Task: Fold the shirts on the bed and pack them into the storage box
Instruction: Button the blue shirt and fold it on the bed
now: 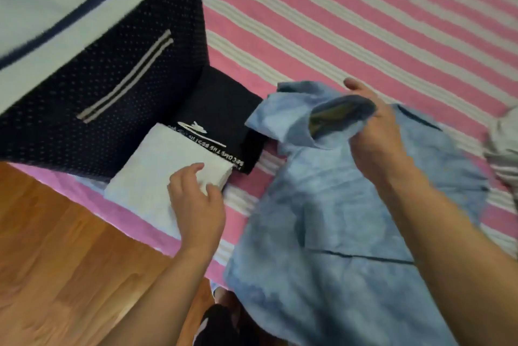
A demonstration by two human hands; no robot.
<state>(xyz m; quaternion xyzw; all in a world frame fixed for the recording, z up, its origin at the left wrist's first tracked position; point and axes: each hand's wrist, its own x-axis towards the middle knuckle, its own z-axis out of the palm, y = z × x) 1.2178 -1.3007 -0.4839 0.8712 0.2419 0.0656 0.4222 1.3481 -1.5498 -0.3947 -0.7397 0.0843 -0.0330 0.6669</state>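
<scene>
A light blue collared shirt (344,222) lies unfolded across the near part of the bed. My right hand (375,135) grips it at the collar. A folded white shirt (165,169) lies beside the storage box, at the bed's near edge. My left hand (196,200) rests on the white shirt's near right corner with fingers curled over the edge. Behind the white one lies a folded black shirt (224,110) with white lettering. The dark blue dotted storage box (92,88) stands at the left, its pale lid on top.
The bed has a pink and white striped cover (350,23). A wooden floor (56,261) runs along the lower left. Another striped garment (504,155) shows at the right edge. A dark object (218,323) sits at the bottom below the bed edge.
</scene>
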